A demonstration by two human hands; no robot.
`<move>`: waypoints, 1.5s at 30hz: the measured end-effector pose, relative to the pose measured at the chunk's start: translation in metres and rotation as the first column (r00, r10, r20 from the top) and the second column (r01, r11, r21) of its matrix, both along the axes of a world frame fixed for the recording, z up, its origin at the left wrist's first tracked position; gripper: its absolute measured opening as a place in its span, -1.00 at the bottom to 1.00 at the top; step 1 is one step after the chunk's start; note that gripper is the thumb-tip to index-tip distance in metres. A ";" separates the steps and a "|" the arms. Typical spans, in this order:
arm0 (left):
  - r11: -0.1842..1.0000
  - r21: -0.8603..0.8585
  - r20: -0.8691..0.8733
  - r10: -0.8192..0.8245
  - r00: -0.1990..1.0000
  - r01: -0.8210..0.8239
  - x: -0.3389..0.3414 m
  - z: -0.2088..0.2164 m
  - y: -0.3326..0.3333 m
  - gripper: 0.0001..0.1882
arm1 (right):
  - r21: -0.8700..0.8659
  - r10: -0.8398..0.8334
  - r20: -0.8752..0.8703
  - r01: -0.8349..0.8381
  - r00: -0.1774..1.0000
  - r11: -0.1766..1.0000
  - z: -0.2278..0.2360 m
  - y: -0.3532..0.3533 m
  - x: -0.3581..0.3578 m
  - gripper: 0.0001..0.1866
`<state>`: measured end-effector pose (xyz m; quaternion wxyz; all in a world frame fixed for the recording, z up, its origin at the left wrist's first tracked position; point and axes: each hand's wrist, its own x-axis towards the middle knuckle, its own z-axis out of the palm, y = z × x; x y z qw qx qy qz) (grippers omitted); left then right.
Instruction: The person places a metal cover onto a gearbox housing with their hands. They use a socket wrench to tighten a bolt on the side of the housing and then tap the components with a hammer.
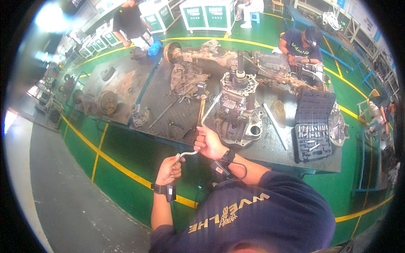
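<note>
A silver, crank-shaped speed brace [190,153] runs between my two hands. My left hand [169,169] is closed round its near end, past the table's front edge. My right hand [210,143] grips its middle by that edge. From there the bent silver shaft [206,116] rises to the left side of an opened gearbox [234,103]; whether its tip sits on a bolt is too small to tell. Gears and a shaft [240,78] stand upright on the gearbox. Left of the brace lies a brown-handled tool [201,113], like a hammer.
An open black socket case [313,141] and a pale metal bar [275,126] lie right of the gearbox. Rags [187,80] and a long rod [163,113] lie left. A greasy axle assembly [211,57] stretches behind. One person [301,46] works at the far right, another [130,25] stands far left.
</note>
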<state>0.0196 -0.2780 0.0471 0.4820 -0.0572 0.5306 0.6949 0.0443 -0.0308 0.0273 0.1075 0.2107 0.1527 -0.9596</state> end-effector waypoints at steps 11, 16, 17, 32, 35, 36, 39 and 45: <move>0.989 -0.141 -0.228 0.014 0.974 -0.047 -0.007 0.020 0.004 -0.70 | -0.056 0.048 -0.071 -0.052 0.996 0.997 -0.039 -0.004 -0.002 -0.52; 0.960 -0.240 -0.311 0.065 0.948 -0.144 0.014 0.025 0.016 -0.71 | 0.035 0.006 0.023 -0.007 1.000 0.999 -0.037 -0.004 0.005 -0.54; 0.959 -0.239 -0.311 0.070 0.948 -0.149 0.016 0.026 0.019 -0.71 | 0.035 0.012 0.022 -0.012 1.000 0.999 -0.037 -0.003 0.002 -0.54; 0.788 -0.520 -0.816 -0.345 0.464 -0.329 0.060 0.052 0.039 -0.72 | -0.223 0.122 -0.099 -0.142 0.988 0.964 -0.059 -0.004 0.005 -0.45; 0.775 -0.514 -0.827 -0.333 0.454 -0.368 0.059 0.054 0.031 -0.72 | -0.271 0.115 -0.156 -0.155 0.981 0.950 -0.060 -0.011 0.006 -0.45; 0.749 -0.518 -0.836 -0.342 0.428 -0.414 0.057 0.055 0.025 -0.72 | -0.304 0.114 -0.229 -0.182 0.967 0.935 -0.061 -0.017 0.005 -0.45; 0.750 -0.573 -0.740 -0.299 0.602 -0.332 0.053 0.050 -0.016 -0.75 | -0.359 0.186 -0.180 -0.240 0.966 0.902 -0.036 -0.040 0.015 -0.46; 0.888 -0.393 -0.474 0.027 0.880 -0.239 0.063 0.007 -0.033 -0.74 | -0.315 0.156 -0.066 -0.169 0.986 0.934 -0.043 -0.041 0.041 -0.40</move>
